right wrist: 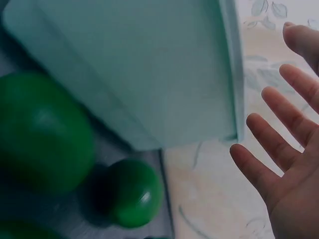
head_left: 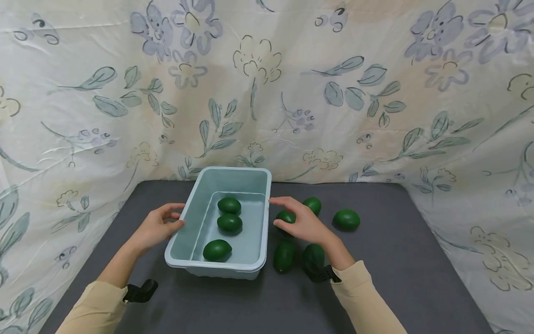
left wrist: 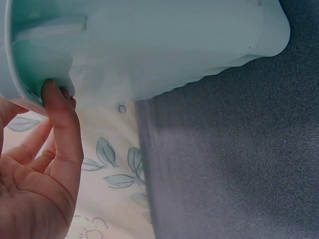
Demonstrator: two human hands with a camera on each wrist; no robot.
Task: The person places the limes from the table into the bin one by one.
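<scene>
A light blue plastic bin (head_left: pixel 258 253) stands on the dark grey table, with three green oval fruits (head_left: pixel 229 223) lying inside. My left hand (head_left: pixel 160 226) is at the bin's left rim. In the left wrist view a straight finger (left wrist: pixel 62 129) touches under the bin's rim (left wrist: pixel 30 94), and the other fingers are relaxed. My right hand (head_left: pixel 300 221) hovers just right of the bin with its fingers spread. In the right wrist view this hand (right wrist: pixel 284 149) is clear of the bin wall (right wrist: pixel 149 74). It is above a green fruit (head_left: pixel 285 216).
Several more green fruits lie right of the bin: one (head_left: pixel 346 219) far right, one (head_left: pixel 312 204) behind the hand, two (head_left: pixel 284 256) near my right wrist. A floral cloth (head_left: pixel 333 93) walls in the back and both sides. Bare table (head_left: pixel 396 269) stretches to the right.
</scene>
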